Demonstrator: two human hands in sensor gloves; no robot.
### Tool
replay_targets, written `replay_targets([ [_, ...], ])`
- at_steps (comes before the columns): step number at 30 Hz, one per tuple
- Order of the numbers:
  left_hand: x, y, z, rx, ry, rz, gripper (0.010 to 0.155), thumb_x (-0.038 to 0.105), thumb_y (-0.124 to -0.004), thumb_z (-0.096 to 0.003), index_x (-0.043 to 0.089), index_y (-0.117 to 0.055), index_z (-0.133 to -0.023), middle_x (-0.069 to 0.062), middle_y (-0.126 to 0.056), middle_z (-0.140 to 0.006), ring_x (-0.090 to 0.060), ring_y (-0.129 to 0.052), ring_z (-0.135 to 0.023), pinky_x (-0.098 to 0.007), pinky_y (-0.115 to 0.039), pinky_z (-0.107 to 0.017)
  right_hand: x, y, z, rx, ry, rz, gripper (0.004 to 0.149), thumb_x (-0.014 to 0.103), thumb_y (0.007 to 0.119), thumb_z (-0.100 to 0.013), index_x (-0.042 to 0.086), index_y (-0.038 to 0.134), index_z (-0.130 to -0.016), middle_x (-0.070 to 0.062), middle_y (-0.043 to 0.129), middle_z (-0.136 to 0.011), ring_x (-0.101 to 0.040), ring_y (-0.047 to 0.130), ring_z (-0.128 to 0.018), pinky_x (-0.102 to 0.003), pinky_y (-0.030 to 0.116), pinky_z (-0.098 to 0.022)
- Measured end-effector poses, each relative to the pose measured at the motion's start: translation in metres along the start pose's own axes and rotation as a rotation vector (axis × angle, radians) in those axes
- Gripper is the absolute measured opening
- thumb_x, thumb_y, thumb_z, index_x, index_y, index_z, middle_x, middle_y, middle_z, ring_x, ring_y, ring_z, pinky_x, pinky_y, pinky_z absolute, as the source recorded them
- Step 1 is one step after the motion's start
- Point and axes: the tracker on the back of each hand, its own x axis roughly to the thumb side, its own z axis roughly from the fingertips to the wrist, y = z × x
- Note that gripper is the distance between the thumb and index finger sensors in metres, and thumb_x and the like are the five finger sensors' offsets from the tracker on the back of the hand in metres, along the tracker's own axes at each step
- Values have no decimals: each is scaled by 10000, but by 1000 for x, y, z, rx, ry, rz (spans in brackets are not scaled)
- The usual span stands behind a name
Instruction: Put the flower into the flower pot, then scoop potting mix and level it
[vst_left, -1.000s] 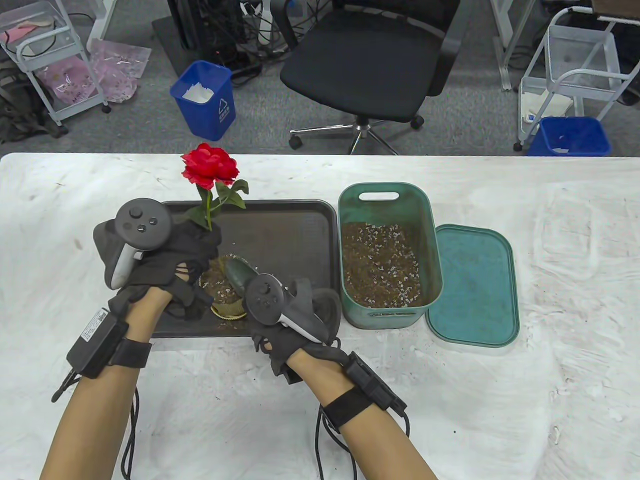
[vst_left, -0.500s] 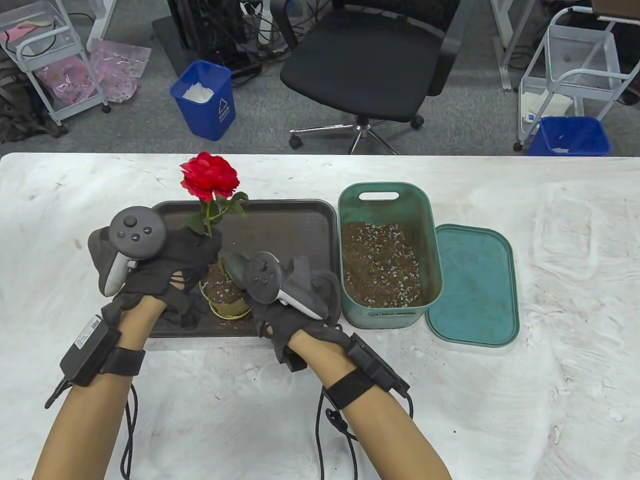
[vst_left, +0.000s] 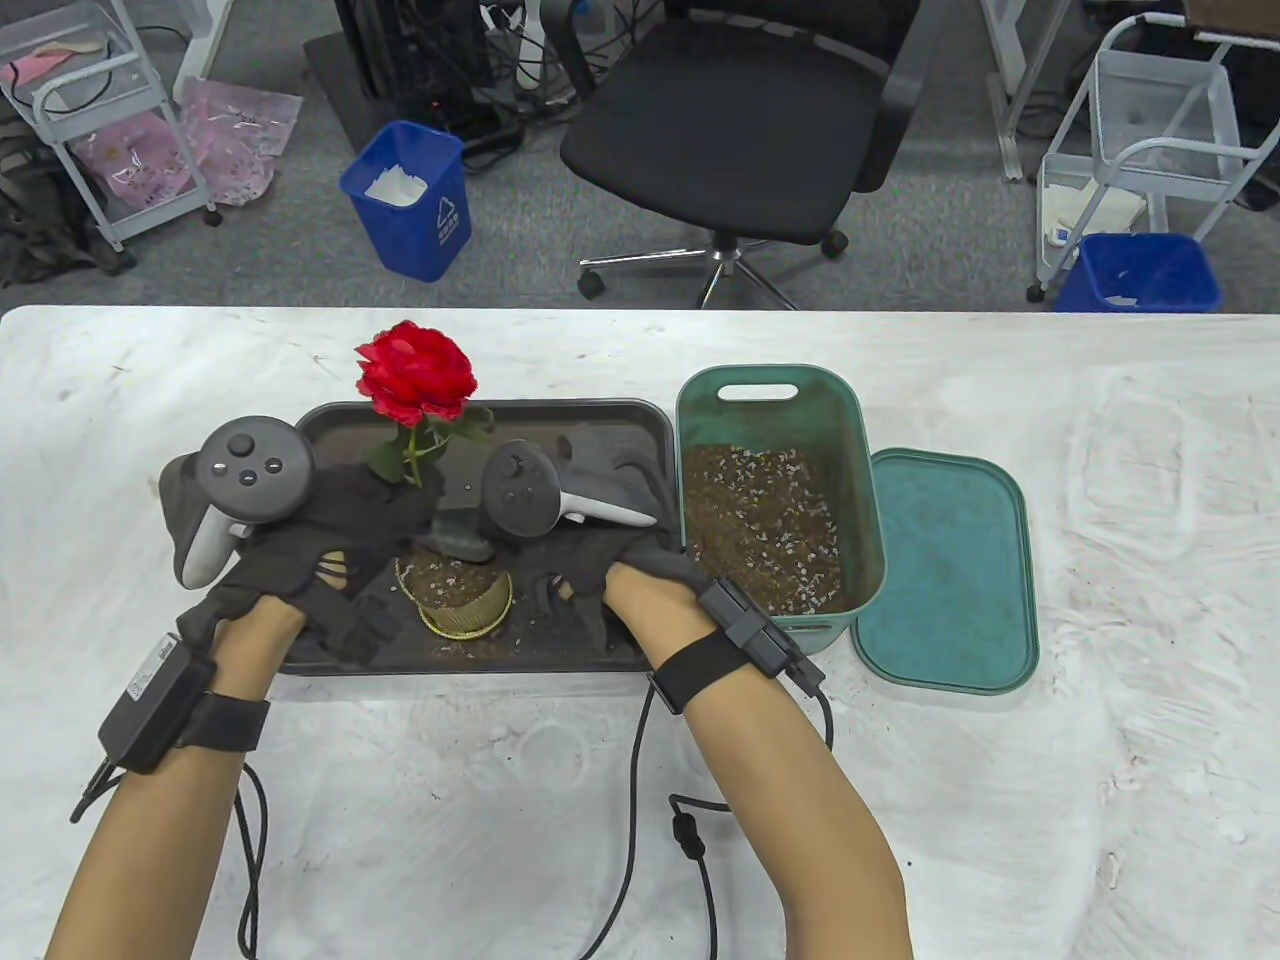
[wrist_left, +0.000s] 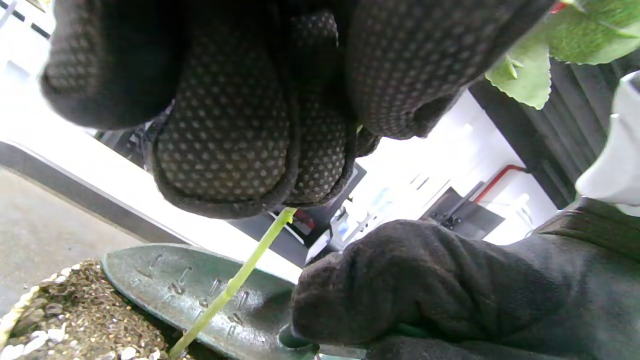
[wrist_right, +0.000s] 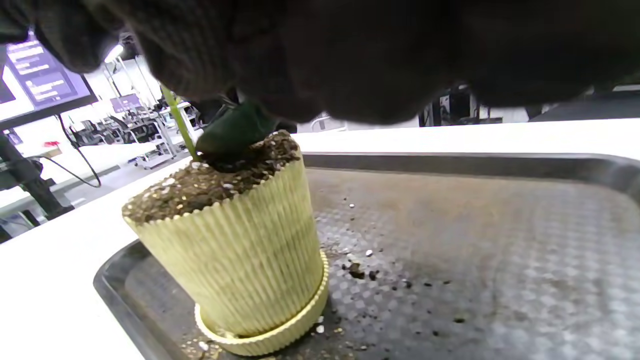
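Observation:
The red flower (vst_left: 415, 375) stands upright with its green stem (wrist_left: 235, 282) going down into the potting mix (wrist_right: 200, 185) of the ribbed yellow flower pot (vst_left: 455, 598). My left hand (vst_left: 395, 500) pinches the stem just above the pot, its fingers (wrist_left: 250, 125) closed round it. My right hand (vst_left: 550, 560) grips the handle of a green trowel (vst_left: 458, 535), whose blade (wrist_left: 165, 280) lies on the mix at the pot's far side, beside the stem. The handle is hidden inside the glove. The pot (wrist_right: 235, 265) sits on a saucer, filled to the rim.
The pot stands on a dark tray (vst_left: 600, 430) with scattered crumbs of mix (wrist_right: 357, 270). To the right are a green bin (vst_left: 780, 375) half full of potting mix and its lid (vst_left: 945, 570) lying flat. An office chair and blue bins stand beyond the table's far edge.
My right hand has turned and swung from the pot's near right to farther over the tray, bringing the trowel blade to the pot's far side. The flower has sunk slightly; my left hand drifted left.

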Motion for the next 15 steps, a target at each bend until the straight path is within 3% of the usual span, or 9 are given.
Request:
replay_targets([
  [5,-5,0,-1,13,11,26,424,408,-908,-361,236,-958,-745,24,-1095,-593,-213,-1153,-327,-392,-954,-310,1,1,-10,133,69,28,444,295,735,-378,292,702,-821,-51,953,-392,-213,941,-100,-426,855,10],
  [11,-6,-2,-1,19,1,44,422,409,-909,-359,236,-961,-741,24,-1096,-588,-212,-1152,-326,-393,-953,-306,3,9,-11,134,72,81,438,288,735,-381,295,680,-815,-50,949,-374,-214,941,-61,-430,835,67],
  [15,-5,-4,-1,27,0,58,422,409,-910,-359,234,-964,-739,22,-1096,-584,-212,-1152,-321,-393,-953,-302,7,10,-7,143,85,116,446,291,731,-402,296,638,-837,-46,940,-407,-218,953,-100,-436,852,32],
])
